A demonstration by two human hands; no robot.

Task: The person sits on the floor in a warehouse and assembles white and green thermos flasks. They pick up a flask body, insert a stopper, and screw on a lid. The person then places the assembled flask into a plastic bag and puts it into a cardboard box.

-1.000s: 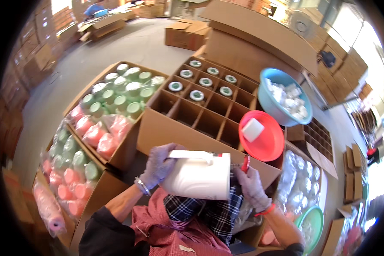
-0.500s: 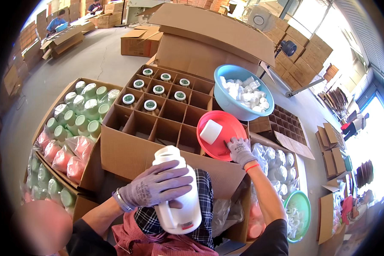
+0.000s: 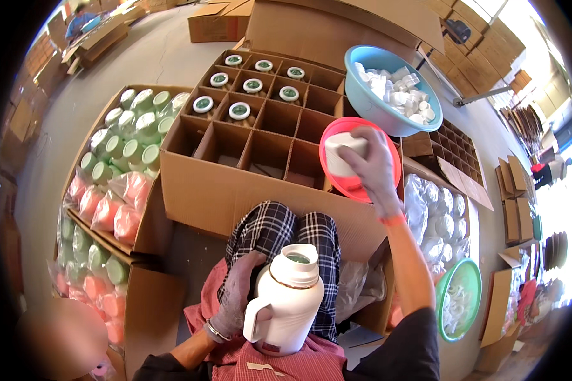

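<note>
A white vacuum jug (image 3: 292,311) with a side handle stands upright on my lap, its round mouth showing greenish inside. My left hand (image 3: 240,295), in a grey glove, is around the jug's handle side. Over the red basin (image 3: 348,189), my gloved right hand (image 3: 374,166) has its thumb and fingers round a white cup-shaped cap (image 3: 340,154). Part of that cap is hidden by the fingers.
Ahead is a divided carton (image 3: 260,197) with several bottles (image 3: 239,112) in its far cells. A blue basin (image 3: 391,57) of white caps sits at its right. Wrapped green and pink cups (image 3: 132,152) fill cartons leftward. A green basin (image 3: 442,298) stands right.
The jug has turned more upright and come down nearer my body, with my left hand shifted to its handle side. My right hand has moved from the basin's right edge onto the white cap.
</note>
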